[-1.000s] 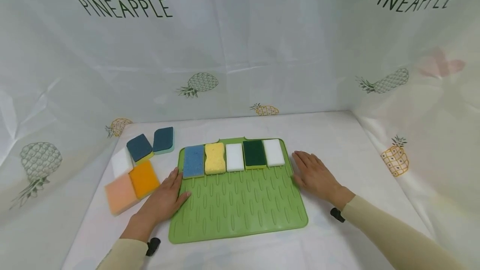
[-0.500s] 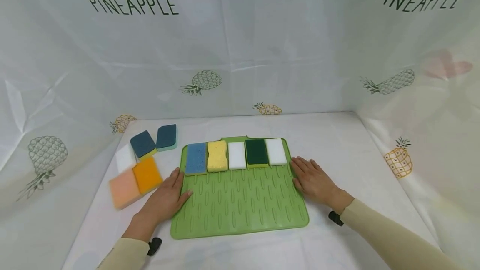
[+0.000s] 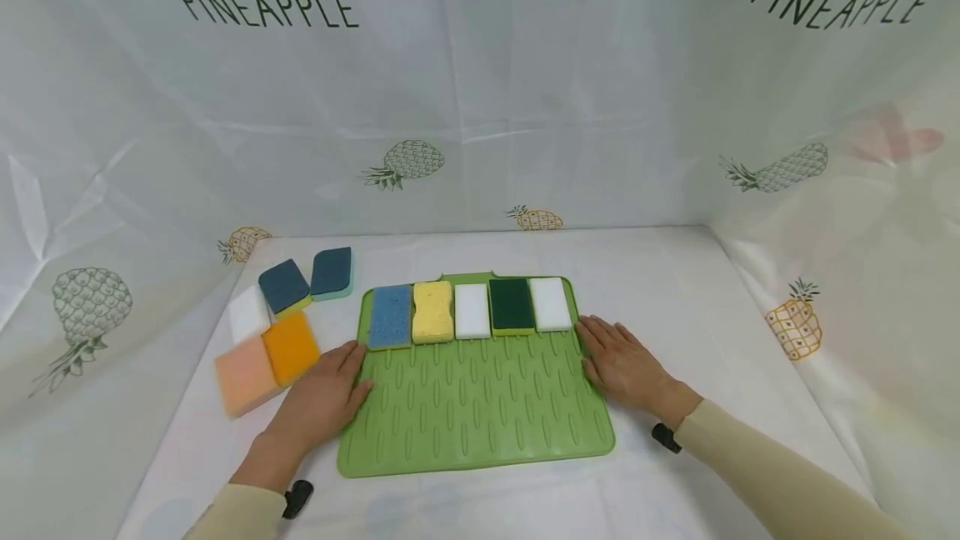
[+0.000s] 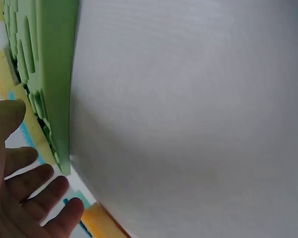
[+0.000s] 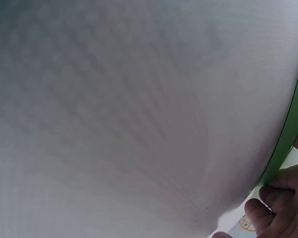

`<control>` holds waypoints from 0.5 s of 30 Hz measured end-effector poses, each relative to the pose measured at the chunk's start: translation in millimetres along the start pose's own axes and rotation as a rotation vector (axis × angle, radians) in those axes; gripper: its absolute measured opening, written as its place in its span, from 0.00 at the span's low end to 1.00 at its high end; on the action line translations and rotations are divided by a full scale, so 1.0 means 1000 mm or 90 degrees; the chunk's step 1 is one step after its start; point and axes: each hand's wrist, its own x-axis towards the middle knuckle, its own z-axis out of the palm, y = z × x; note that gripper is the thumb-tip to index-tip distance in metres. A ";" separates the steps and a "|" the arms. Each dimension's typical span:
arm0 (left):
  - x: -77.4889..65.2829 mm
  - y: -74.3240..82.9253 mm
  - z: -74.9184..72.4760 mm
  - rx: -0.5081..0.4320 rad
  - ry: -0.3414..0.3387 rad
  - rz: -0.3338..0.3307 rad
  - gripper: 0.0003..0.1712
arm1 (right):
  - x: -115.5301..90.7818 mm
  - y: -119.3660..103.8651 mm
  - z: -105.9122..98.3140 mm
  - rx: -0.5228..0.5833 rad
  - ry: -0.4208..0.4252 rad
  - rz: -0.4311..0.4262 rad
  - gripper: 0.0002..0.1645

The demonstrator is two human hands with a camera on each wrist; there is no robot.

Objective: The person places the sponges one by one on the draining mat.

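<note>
A green ridged mat [image 3: 480, 407] lies on the white cloth. Along its far edge sit a blue sponge [image 3: 391, 317], a yellow sponge [image 3: 432, 312], a white sponge [image 3: 472, 311], a dark green scouring sponge [image 3: 512, 306] and another white sponge [image 3: 551, 304]. My left hand [image 3: 318, 397] rests at the mat's left edge, fingers extended and thumb tip over the rim. In the left wrist view its fingers [image 4: 44, 198] are spread beside the mat corner. At the right edge, my right hand [image 3: 624, 367] touches the mat with extended fingers; its wrist view shows them only partly.
Left of the mat lie an orange sponge [image 3: 291, 348], a peach sponge [image 3: 246, 376], a white sponge [image 3: 248, 314] and two dark blue-topped sponges, one yellow-based [image 3: 285, 287] and one teal-based [image 3: 332, 272]. Pineapple-printed sheeting [image 3: 480, 90] rises behind and at both sides.
My right hand has come leftward against the mat's right edge. My left hand has shifted slightly left, its thumb drawing back toward the rim. The sponges keep their places on the mat.
</note>
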 end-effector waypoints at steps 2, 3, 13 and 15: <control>0.000 -0.003 -0.002 0.011 0.037 0.016 0.34 | 0.000 0.000 0.001 0.002 0.000 0.002 0.38; 0.000 -0.005 -0.003 0.016 0.056 0.022 0.31 | 0.000 0.000 0.001 0.005 0.001 0.003 0.38; -0.009 -0.056 -0.033 0.074 0.157 -0.016 0.16 | 0.000 0.000 0.000 0.006 0.003 -0.009 0.38; -0.011 -0.065 -0.035 0.088 0.154 -0.029 0.17 | 0.000 0.000 0.000 0.007 0.004 -0.010 0.38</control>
